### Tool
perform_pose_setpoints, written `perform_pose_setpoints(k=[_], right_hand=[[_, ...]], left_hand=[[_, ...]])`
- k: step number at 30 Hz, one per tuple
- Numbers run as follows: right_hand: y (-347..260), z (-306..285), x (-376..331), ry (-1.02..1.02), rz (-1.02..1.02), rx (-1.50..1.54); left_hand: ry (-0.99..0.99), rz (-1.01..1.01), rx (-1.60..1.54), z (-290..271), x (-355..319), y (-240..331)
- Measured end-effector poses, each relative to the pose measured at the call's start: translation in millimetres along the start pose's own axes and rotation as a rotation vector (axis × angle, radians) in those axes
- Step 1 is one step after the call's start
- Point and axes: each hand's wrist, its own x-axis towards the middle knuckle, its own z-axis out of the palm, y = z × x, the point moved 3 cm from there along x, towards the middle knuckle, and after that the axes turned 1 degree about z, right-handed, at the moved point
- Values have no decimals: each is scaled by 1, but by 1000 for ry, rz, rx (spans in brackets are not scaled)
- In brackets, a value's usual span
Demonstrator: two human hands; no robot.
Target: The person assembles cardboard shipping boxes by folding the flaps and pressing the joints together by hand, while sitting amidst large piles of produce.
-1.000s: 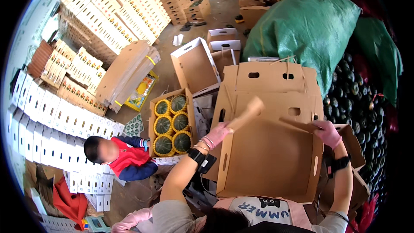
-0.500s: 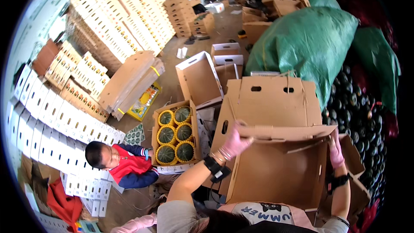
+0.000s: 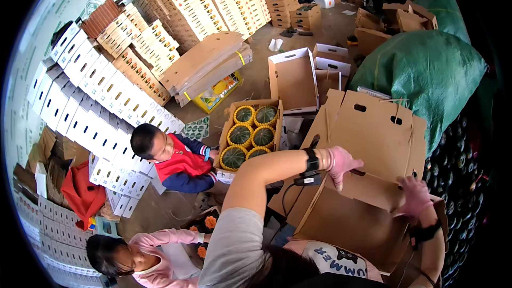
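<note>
An open brown cardboard box [image 3: 352, 218] lies right in front of me. Over its far wall my left hand [image 3: 340, 166] hovers in a pink glove, thumb and fingers apart, with nothing in it. My right hand [image 3: 415, 196], gloved the same way, is spread at the far right corner of the box; whether its fingertips touch the cardboard I cannot tell. Flat cardboard blanks [image 3: 381, 128] with handle holes lie just beyond. To the left stands a carton [image 3: 224, 133] of dark green squashes [image 3: 240, 134] in yellow foam nets, partly hidden by my left forearm.
A person in a red vest [image 3: 184, 160] stands beside the squash carton; another in pink [image 3: 160, 256] is at lower left. White boxes [image 3: 101, 117] are stacked leftward. A green sack [image 3: 421, 80] and loose dark squashes [image 3: 456, 170] lie on the right.
Both hands have let go of the box's raised far wall, which now sits lower. My view has swung, shifting the surroundings rightward, and the person in pink shows more fully.
</note>
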Motion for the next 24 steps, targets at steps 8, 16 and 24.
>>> perform_pose_setpoints(k=[8, 16, 24], right_hand=[[8, 39, 23, -45, 164, -110], [-4, 52, 22, 157, 194, -188], [48, 32, -148, 473, 713, 71]], left_hand=[[36, -3, 221, 15, 29, 16], [146, -84, 345, 15, 28, 20], [695, 51, -334, -24, -76, -15]])
